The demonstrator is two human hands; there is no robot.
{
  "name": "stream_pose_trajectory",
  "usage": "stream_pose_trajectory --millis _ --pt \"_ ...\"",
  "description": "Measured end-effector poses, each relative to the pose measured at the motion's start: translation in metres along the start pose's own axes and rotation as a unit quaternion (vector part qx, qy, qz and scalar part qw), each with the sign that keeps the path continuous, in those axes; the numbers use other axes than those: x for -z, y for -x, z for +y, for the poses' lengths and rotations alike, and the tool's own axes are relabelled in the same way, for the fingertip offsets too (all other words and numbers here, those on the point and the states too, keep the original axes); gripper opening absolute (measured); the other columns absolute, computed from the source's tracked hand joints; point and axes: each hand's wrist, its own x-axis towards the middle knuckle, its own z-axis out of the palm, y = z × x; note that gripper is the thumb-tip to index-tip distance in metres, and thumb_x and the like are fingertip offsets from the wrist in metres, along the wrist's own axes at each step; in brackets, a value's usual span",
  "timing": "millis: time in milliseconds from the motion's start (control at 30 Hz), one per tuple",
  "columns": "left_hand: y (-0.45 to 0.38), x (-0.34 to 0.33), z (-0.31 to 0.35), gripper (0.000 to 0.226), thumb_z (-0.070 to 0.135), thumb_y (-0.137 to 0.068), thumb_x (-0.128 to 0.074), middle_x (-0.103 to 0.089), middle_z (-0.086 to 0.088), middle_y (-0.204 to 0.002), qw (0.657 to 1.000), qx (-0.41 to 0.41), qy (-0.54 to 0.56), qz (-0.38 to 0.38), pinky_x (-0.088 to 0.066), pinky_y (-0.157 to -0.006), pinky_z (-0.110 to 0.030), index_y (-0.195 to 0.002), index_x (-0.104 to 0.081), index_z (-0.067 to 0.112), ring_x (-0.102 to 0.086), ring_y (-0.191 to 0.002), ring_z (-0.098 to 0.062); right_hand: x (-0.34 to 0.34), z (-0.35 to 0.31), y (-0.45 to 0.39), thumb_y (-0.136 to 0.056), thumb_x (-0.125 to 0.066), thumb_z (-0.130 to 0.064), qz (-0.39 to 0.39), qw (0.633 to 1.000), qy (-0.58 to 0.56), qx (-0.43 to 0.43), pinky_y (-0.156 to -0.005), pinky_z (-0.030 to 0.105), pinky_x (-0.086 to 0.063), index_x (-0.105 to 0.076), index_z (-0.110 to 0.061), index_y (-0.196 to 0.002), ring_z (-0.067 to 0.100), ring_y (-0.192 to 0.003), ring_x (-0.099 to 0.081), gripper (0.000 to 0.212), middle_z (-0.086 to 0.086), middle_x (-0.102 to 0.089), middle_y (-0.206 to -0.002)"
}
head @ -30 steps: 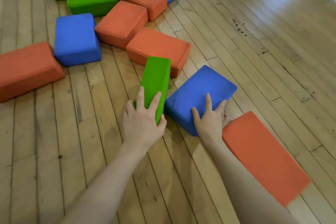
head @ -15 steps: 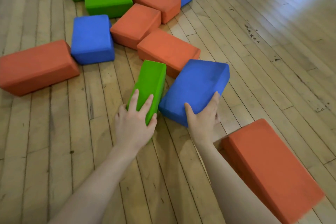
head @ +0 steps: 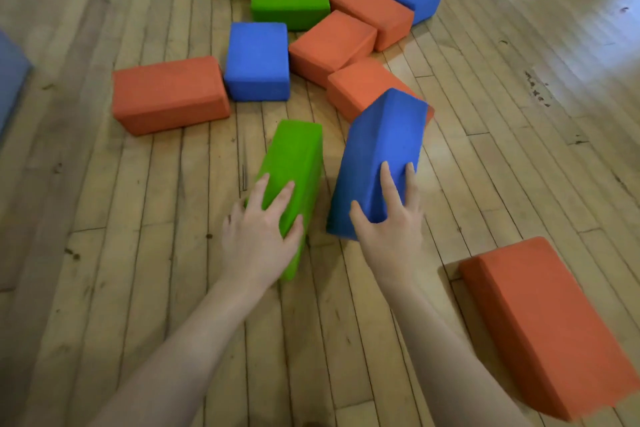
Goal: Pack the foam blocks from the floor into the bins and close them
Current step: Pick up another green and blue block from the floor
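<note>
A worn plank floor fills the view, pale wood with scuffs and a bright glare at the far right. Nearest, at the lower right, an orange block lies on the boards, untouched. Just beyond it the right hand grips the near end of a blue block, thumb on one face and fingers curled over the edge. A second ago this block lay flat on its broad face; now it is tipped up with its far end high, near or against an orange block behind it. That suggests it is being lifted for carrying.

Beside it the left hand holds a green block that stands on its narrow side, fingers spread over the top and thumb round the right face. It has hardly moved, only drawn slightly nearer. Whether it has left the floor I cannot tell, since the hand hides its near end.

Farther off, ten or so orange, blue and green blocks lie loosely clustered. A blurred blue-grey shape at the left edge might be a bin, so packing seems barely begun.
</note>
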Motion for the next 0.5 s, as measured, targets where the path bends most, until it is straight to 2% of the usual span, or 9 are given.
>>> stream_pose_trajectory --millis 67,200,300,367,500 --pt "0.016 0.023 -0.016 0.055 0.050 -0.085 -0.043 -0.034 -0.003 -0.148 0.999 0.001 0.001 0.032 -0.042 -0.092 -0.048 -0.138 -0.045 0.034 -0.049 -0.115 -0.037 -0.002 -0.023 0.023 -0.073 -0.067 -0.035 -0.010 0.998 0.030 0.047 -0.080 0.036 -0.049 -0.052 -0.031 -0.132 0.025 -0.121 -0.048 0.061 0.001 -0.036 -0.149" --pt "0.050 0.078 -0.056 0.054 0.047 -0.082 -0.046 -0.040 -0.004 -0.144 0.996 0.027 0.005 0.085 -0.046 -0.086 -0.048 -0.133 -0.052 0.031 -0.054 -0.109 -0.035 -0.007 -0.079 0.067 -0.074 -0.065 -0.040 -0.054 0.995 0.022 0.081 -0.074 0.032 -0.049 -0.057 -0.032 -0.127 0.021 -0.118 -0.053 0.054 -0.005 -0.042 -0.145" --pt "0.079 0.128 -0.081 0.049 0.042 -0.081 -0.054 -0.046 -0.005 -0.140 0.989 0.033 -0.005 0.141 -0.046 -0.083 -0.045 -0.128 -0.057 0.029 -0.057 -0.104 -0.035 -0.005 -0.133 0.094 -0.073 -0.062 -0.040 -0.063 0.986 0.011 0.152 -0.068 0.035 -0.053 -0.061 -0.029 -0.123 0.024 -0.113 -0.057 0.051 -0.002 -0.046 -0.142" --pt "0.098 0.166 -0.098 0.047 0.040 -0.081 -0.058 -0.049 -0.006 -0.138 0.984 0.039 -0.013 0.174 -0.045 -0.081 -0.045 -0.127 -0.059 0.028 -0.058 -0.102 -0.037 -0.001 -0.176 0.108 -0.073 -0.063 -0.038 -0.056 0.981 -0.004 0.185 -0.070 0.035 -0.053 -0.062 -0.027 -0.122 0.026 -0.112 -0.057 0.050 0.001 -0.048 -0.141" --pt "0.134 0.252 -0.136 0.050 0.045 -0.078 -0.047 -0.053 -0.007 -0.133 0.968 0.050 -0.029 0.246 -0.047 -0.078 -0.044 -0.123 -0.062 0.027 -0.059 -0.098 -0.037 0.007 -0.271 0.139 -0.073 -0.063 -0.038 -0.050 0.970 -0.046 0.235 -0.074 0.038 -0.053 -0.062 -0.028 -0.123 0.025 -0.119 -0.054 0.051 0.000 -0.047 -0.141"
